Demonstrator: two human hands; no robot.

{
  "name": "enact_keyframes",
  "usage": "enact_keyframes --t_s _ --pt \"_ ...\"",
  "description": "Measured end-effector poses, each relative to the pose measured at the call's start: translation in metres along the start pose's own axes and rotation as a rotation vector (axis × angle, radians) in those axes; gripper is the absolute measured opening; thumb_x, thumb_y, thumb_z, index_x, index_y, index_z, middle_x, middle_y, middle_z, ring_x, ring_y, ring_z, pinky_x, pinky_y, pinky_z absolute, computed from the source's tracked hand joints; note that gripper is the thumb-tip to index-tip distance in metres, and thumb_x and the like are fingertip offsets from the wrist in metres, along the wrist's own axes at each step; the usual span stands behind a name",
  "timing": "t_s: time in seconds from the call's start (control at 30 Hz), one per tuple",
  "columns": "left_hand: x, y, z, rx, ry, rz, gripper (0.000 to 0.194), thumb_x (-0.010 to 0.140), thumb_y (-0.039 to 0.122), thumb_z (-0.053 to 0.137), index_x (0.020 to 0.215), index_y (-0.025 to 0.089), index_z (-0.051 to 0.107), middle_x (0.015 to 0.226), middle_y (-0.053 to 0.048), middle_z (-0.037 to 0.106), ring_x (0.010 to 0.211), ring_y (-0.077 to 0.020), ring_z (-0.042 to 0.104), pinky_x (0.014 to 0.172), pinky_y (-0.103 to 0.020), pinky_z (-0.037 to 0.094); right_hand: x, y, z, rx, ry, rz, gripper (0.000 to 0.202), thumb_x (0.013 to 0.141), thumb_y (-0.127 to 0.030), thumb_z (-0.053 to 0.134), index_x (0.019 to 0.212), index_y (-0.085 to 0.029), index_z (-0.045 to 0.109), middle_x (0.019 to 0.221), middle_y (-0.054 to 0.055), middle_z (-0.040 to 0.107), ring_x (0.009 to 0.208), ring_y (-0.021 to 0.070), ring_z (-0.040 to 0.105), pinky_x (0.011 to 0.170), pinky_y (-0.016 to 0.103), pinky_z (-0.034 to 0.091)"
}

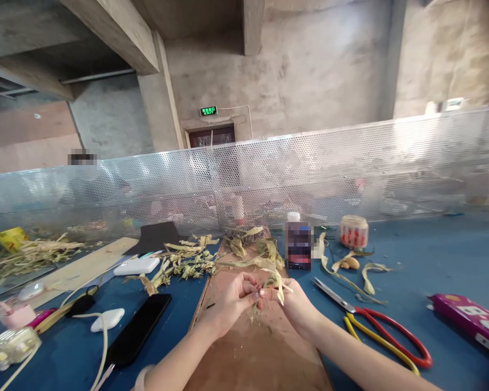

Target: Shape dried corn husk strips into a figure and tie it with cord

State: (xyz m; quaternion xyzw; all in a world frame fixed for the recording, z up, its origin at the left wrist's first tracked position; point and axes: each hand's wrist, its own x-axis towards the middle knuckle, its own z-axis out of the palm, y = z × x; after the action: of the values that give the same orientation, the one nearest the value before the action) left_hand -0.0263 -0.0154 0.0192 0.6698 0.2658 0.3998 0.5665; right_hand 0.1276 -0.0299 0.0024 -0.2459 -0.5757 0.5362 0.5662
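- from my distant seat, i see my left hand [238, 301] with curled fingers, meeting the other fingertips – i cannot tell what it pinches.
- my right hand [296, 305] is grasping a pale dry leaf [280, 294], above the brown board [261, 355], near its right edge.
- beyond this edge, scissors [351, 309] lie opened on the blue surface [424, 260].
- beyond the left edge – a black phone [140, 330].

The bare wall [326, 81] holds an exit sign [208, 111] over a probable doorway [214, 137].
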Motion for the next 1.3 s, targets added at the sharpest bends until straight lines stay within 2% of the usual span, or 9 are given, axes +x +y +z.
enact_keyframes --t_s 0.27,0.37,0.57,0.7,0.87,1.03,1.2,1.3 --pt "-0.003 0.003 0.002 0.002 0.007 0.028 0.021 0.077 0.031 0.059 0.086 0.019 0.044 0.064 0.002 0.061 0.067 -0.0139 0.057 0.066 -0.024 0.038 0.002 -0.003 0.001 0.022 -0.016 0.003 0.023 0.069 -0.035 0.066 0.058 -0.015 0.063 0.058 0.002 0.057 0.060 0.0152 0.049 0.064 0.029 0.037" --pt "-0.004 0.003 0.002 0.003 0.068 0.026 0.026 0.074 0.031 0.063 0.085 0.020 0.042 0.068 0.002 0.062 0.068 -0.0142 0.059 0.064 -0.023 0.039 0.000 -0.005 0.001 -0.054 -0.049 0.005 0.020 0.067 -0.035 0.068 0.064 -0.016 0.064 0.062 0.000 0.055 0.062 0.0140 0.046 0.062 0.027 0.035" --pt "-0.003 0.004 0.003 -0.003 0.143 0.021 0.030 0.072 0.029 0.065 0.086 0.021 0.039 0.070 0.003 0.063 0.066 -0.0142 0.060 0.062 -0.024 0.040 -0.002 0.004 0.001 -0.103 0.038 0.025 0.026 0.068 -0.033 0.068 0.051 -0.016 0.058 0.058 -0.001 0.047 0.060 0.0121 0.037 0.056 0.025 0.028" --pt "-0.003 0.005 0.006 -0.024 0.101 0.014 0.030 0.073 0.027 0.064 0.089 0.020 0.040 0.071 0.001 0.064 0.072 -0.0160 0.061 0.067 -0.026 0.041 -0.002 0.006 0.001 -0.060 0.061 0.020 0.025 0.069 -0.032 0.067 0.051 -0.016 0.061 0.057 0.000 0.049 0.062 0.0139 0.040 0.059 0.027 0.030" --pt "-0.004 0.005 0.007 0.022 0.045 0.013 0.026 0.075 0.030 0.062 0.085 0.020 0.040 0.069 -0.001 0.065 0.072 -0.0171 0.061 0.067 -0.027 0.040 -0.004 -0.002 0.001 -0.044 0.041 0.012 0.029 0.070 -0.034 0.066 0.049 -0.016 0.061 0.058 0.001 0.051 0.064 0.0154 0.044 0.063 0.029 0.032" --pt "-0.004 0.004 0.007 0.054 0.025 0.034 0.024 0.076 0.029 0.060 0.084 0.020 0.040 0.067 0.000 0.064 0.068 -0.0156 0.060 0.064 -0.026 0.039 -0.004 -0.006 0.000 -0.080 0.023 0.001 0.031 0.071 -0.035 0.065 0.048 -0.015 0.062 0.054 0.001 0.051 0.059 0.0137 0.041 0.058 0.027 0.029" --pt "-0.007 0.006 0.008 0.061 -0.007 0.051 0.022 0.077 0.027 0.059 0.084 0.020 0.039 0.074 -0.002 0.065 0.071 -0.0162 0.061 0.068 -0.028 0.041 -0.003 -0.003 -0.002 0.012 0.028 0.006 0.027 0.070 -0.031 0.066 0.050 -0.015 0.057 0.049 0.000 0.050 0.051 0.0115 0.037 0.052 0.026 0.026" --pt "-0.010 0.007 0.008 0.074 0.024 0.065 0.024 0.078 0.027 0.059 0.084 0.020 0.037 0.073 -0.001 0.065 0.072 -0.0161 0.061 0.070 -0.028 0.042 -0.002 -0.002 -0.001 0.010 0.013 -0.005 0.026 0.070 -0.033 0.067 0.053 -0.016 0.055 0.053 -0.001 0.049 0.053 0.0115 0.038 0.052 0.026 0.026"
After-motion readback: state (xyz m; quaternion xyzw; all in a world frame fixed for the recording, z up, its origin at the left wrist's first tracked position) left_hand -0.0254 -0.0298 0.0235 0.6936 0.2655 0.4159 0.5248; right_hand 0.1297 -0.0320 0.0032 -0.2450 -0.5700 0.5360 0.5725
